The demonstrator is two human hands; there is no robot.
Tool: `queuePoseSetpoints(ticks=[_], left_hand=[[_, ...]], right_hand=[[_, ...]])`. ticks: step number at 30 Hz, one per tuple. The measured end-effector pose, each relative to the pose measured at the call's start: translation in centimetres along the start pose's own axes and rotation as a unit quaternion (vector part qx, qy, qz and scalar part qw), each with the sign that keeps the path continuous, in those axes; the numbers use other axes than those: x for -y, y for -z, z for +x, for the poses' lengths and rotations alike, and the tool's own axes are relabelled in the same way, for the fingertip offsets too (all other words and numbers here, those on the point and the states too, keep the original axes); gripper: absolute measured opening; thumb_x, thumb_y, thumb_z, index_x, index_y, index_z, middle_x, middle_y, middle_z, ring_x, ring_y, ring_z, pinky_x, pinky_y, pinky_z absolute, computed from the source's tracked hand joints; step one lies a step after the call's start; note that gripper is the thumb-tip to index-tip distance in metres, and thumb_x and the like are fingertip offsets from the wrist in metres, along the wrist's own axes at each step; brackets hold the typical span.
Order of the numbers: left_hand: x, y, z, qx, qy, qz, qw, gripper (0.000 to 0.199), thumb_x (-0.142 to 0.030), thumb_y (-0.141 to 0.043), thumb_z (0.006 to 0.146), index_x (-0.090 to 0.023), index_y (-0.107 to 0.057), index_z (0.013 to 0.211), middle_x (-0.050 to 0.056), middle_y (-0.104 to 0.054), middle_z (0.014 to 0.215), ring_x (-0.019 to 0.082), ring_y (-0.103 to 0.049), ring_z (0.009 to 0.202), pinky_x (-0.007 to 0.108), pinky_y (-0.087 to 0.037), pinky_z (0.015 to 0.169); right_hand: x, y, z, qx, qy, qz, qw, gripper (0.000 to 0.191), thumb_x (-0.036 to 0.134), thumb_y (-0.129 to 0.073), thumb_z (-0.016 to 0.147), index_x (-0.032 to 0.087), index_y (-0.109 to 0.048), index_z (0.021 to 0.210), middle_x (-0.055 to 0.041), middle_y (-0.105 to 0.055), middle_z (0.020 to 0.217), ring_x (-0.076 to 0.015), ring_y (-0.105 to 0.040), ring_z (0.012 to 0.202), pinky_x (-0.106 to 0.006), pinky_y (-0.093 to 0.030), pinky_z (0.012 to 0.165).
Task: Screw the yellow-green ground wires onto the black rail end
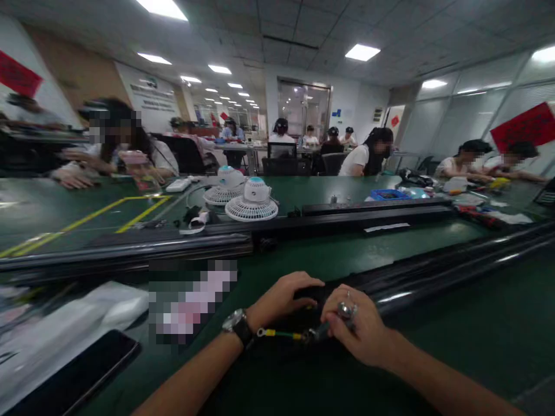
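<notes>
My left hand [288, 297], with a watch [237, 323] on its wrist, rests at the near end of a long black bar [403, 283], its thumb and fingers apart. Just right of it, my right hand [358, 323] is closed around a metal-ended tool [346, 311], whose exact shape is partly hidden by the fingers. A short yellow-green wire [284, 334] with a ring terminal at its left end lies between the wrists, its right end near the right hand's fingers. Dark shadow hides what is under the left fingers.
Two white fans [251, 202] stand across the green table [321, 248]. More black bars [130, 251] lie beyond and to the left. A dark phone [73, 375] and white plastic wrap [82, 315] are at the near left. A blue tray [388, 195] sits farther back; several people sit around.
</notes>
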State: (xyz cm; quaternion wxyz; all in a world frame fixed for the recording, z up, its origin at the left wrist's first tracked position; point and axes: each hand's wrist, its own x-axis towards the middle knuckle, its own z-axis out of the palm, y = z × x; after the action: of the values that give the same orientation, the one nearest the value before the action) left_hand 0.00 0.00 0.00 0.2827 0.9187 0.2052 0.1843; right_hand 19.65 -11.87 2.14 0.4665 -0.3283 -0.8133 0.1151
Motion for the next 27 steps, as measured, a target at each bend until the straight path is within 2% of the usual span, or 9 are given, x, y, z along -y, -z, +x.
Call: queuePoseSetpoints(ticks=[5,9,12,15,18,21,24,27], left_hand=[[0.0,-0.2,-0.3,-0.025,0.014,-0.01,1.0,0.046,-0.022,-0.064,0.09,-0.033,-0.052,0.134,0.001,-0.061,0.127,0.018,-0.056,0.115,0.035,-0.042,0.102],[0.2,-0.2,-0.3,-0.018,0.032,-0.005,0.999,0.051,-0.027,-0.07,0.086,-0.033,-0.052,0.134,0.001,-0.062,0.122,0.019,-0.058,0.11,0.035,-0.044,0.097],[0.4,-0.3,-0.3,-0.022,0.047,-0.001,0.999,0.055,-0.031,-0.075,0.082,-0.032,-0.053,0.133,0.001,-0.063,0.117,0.019,-0.059,0.106,0.034,-0.046,0.094],[0.7,-0.4,-0.3,-0.026,0.047,0.004,0.999,0.05,-0.034,-0.075,0.082,-0.03,-0.057,0.128,0.001,-0.064,0.115,0.019,-0.06,0.104,0.033,-0.046,0.092],[1.1,-0.5,-0.3,-0.025,0.034,0.019,0.999,0.04,-0.035,-0.073,0.084,-0.027,-0.061,0.122,0.002,-0.064,0.114,0.02,-0.06,0.104,0.032,-0.045,0.092],[1.3,-0.5,-0.3,-0.028,0.019,0.028,0.999,0.034,-0.035,-0.07,0.087,-0.026,-0.063,0.119,0.002,-0.065,0.113,0.019,-0.06,0.105,0.032,-0.045,0.093],[1.5,-0.6,-0.4,-0.036,0.013,0.037,0.999,0.033,-0.034,-0.069,0.087,-0.025,-0.063,0.119,0.002,-0.065,0.111,0.018,-0.06,0.103,0.031,-0.044,0.093],[1.6,-0.7,-0.5,-0.036,0.009,0.048,0.998,0.033,-0.033,-0.068,0.088,-0.025,-0.062,0.12,0.002,-0.066,0.111,0.018,-0.06,0.103,0.031,-0.045,0.092]], right_hand=[[1.0,0.1,0.0,-0.01,0.0,0.011,1.0,0.011,0.015,-0.049,0.094,0.02,-0.056,0.087,0.0002,-0.063,0.073,-0.0146,-0.059,0.072,-0.03,-0.044,0.074],[0.9,0.5,-0.2,-0.022,-0.046,0.011,0.999,0.012,0.018,-0.05,0.096,0.021,-0.058,0.087,0.0017,-0.063,0.07,-0.0138,-0.058,0.07,-0.027,-0.043,0.071],[0.5,0.6,-0.3,-0.018,-0.044,-0.001,0.999,0.014,0.022,-0.051,0.098,0.021,-0.058,0.085,0.0025,-0.062,0.068,-0.0132,-0.057,0.068,-0.026,-0.042,0.07],[0.1,0.5,-0.4,-0.007,-0.03,-0.04,0.999,0.019,0.027,-0.049,0.1,0.02,-0.058,0.085,0.0019,-0.062,0.069,-0.0135,-0.055,0.067,-0.027,-0.04,0.068],[0.0,0.3,-0.2,0.03,-0.026,-0.105,0.994,0.023,0.029,-0.045,0.102,0.02,-0.059,0.086,0.0004,-0.064,0.072,-0.0146,-0.054,0.067,-0.028,-0.038,0.068],[0.2,0.0,0.2,0.111,-0.041,-0.15,0.981,0.021,0.028,-0.044,0.102,0.02,-0.06,0.091,-0.0002,-0.066,0.079,-0.0157,-0.057,0.071,-0.029,-0.038,0.07],[0.5,0.1,0.5,0.175,-0.067,-0.154,0.97,0.015,0.028,-0.048,0.101,0.021,-0.06,0.095,0.0004,-0.068,0.086,-0.0155,-0.059,0.076,-0.028,-0.038,0.072],[0.8,0.4,0.7,0.2,-0.087,-0.146,0.965,0.013,0.03,-0.05,0.1,0.022,-0.061,0.097,0.001,-0.068,0.086,-0.015,-0.059,0.076,-0.027,-0.038,0.072]])
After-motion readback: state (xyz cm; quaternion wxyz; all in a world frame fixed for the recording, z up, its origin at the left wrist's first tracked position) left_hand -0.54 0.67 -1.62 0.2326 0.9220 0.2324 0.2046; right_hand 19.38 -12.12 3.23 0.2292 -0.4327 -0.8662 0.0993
